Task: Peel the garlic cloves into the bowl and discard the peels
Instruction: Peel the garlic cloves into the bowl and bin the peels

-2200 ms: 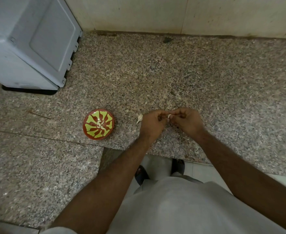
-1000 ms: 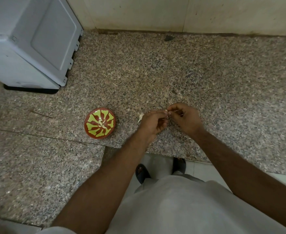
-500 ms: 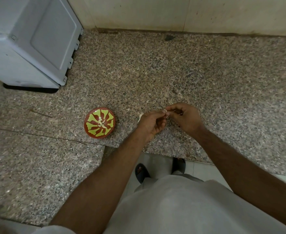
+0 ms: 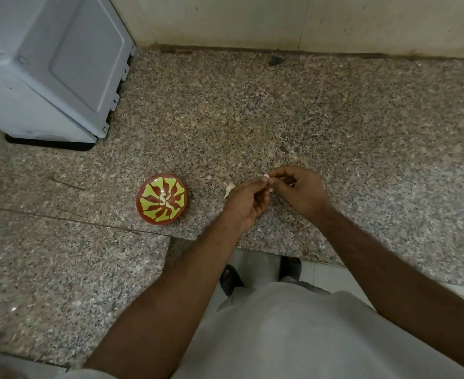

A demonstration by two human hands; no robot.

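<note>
Right now both hands meet just above the granite counter (image 4: pixel 335 119), working one garlic clove (image 4: pixel 266 176): the left hand (image 4: pixel 248 202) has its fingers curled with the fingertips pinching the pale clove, and the right hand (image 4: pixel 299 188) pinches at it from the other side, apparently tugging at skin, though the peel itself is too small to make out. The red and green bowl (image 4: pixel 162 198) sits to the left, apart from the hands, with a few peeled cloves in it. Another whitish piece (image 4: pixel 229 189) lies on the counter just beside the left hand; whether it is a clove or a scrap of peel I cannot tell. The risk, as I judge it, is the slippery clove popping free and rolling toward the counter's near edge, or bits of skin scattering.
</note>
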